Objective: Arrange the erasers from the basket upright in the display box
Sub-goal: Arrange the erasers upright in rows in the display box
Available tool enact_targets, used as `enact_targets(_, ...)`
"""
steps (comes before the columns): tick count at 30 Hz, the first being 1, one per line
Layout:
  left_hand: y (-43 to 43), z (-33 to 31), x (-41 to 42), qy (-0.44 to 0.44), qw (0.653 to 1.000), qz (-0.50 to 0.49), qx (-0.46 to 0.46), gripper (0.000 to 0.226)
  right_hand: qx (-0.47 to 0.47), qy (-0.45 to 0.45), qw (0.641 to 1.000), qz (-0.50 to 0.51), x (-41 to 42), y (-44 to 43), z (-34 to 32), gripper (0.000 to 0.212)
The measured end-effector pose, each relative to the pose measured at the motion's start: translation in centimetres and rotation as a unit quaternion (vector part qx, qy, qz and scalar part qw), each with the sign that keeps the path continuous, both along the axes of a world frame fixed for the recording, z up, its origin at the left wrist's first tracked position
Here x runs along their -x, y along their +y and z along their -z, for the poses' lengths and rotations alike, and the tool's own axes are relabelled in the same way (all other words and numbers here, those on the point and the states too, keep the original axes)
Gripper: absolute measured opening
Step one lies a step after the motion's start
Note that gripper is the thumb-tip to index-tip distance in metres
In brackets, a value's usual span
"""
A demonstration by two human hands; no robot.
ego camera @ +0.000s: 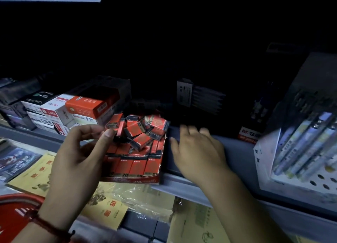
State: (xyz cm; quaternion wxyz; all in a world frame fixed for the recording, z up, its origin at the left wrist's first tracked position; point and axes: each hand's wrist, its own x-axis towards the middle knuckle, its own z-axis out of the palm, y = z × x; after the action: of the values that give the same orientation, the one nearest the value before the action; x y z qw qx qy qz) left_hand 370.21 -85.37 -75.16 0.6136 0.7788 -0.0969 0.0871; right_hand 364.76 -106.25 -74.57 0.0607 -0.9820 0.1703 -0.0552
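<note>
At the lower left of the frame sits the red basket (18, 204), its rim just beside your left wrist, which wears a red cord bracelet (47, 226). Yellow booklets (107, 206) in clear wrap lie below the shelf edge, across the bottom centre.

Your left hand (76, 157) is raised at the left side of the display box (135, 180). Its fingers (91, 129) are curled and the thumb tip touches the heap, but you cannot tell whether an eraser is pinched between them. Your right hand (198, 151), blurred, lies flat with its fingers spread wide, holding nothing, on the grey shelf (237, 155) just right of the box.

The box stands at the centre of the frame. Its front rows of red 2B erasers (135, 163) stand upright, packed side by side. Behind them, a loose pile of erasers (140, 131) lies tumbled at all angles on top of the rows.

Farther back, at the left, stacked red and white cartons (82, 108) sit close behind the box. At the right edge, a white perforated holder (264, 160) carries packed pens (306, 142).
</note>
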Motion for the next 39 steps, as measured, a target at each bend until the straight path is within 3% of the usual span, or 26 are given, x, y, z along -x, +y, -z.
enact_targets(6,0.0,0.3,-0.1,0.003,1.000,0.007,0.009,0.030,-0.043,-0.010,0.998,-0.048,3.6,0.5,-0.4,0.058)
enact_targets(13,0.4,0.2,-1.2,-0.016,0.996,0.068,0.056,0.026,-0.215,-0.147,0.965,-0.021,4.2,-1.0,-0.1,0.015)
enact_targets(17,0.6,0.1,-2.1,0.001,0.987,0.120,0.107,0.015,-0.247,-0.165,0.955,0.001,3.1,-1.2,0.3,0.028)
enact_targets(21,0.6,0.4,-2.2,0.017,0.980,0.145,0.134,0.032,-0.253,-0.191,0.946,0.061,3.4,-1.4,0.6,0.049)
enact_targets(24,0.3,0.7,-2.0,0.020,0.976,0.166,0.137,0.052,-0.251,-0.285,0.918,0.113,4.4,-1.9,0.5,0.039)
enact_targets(29,-1.4,0.6,-0.7,0.018,0.960,0.233,0.151,0.051,-0.355,-0.395,0.841,0.105,5.3,-1.3,-0.7,0.026)
enact_targets(32,-2.5,0.5,0.1,-0.008,0.961,0.254,0.109,0.032,-0.337,-0.385,0.858,0.052,5.2,-1.1,-1.1,0.024)
enact_targets(39,-5.4,-0.4,-1.3,-0.147,0.970,0.186,-0.047,0.033,-0.282,-0.352,0.892,0.034,3.5,-1.9,-1.7,0.009)
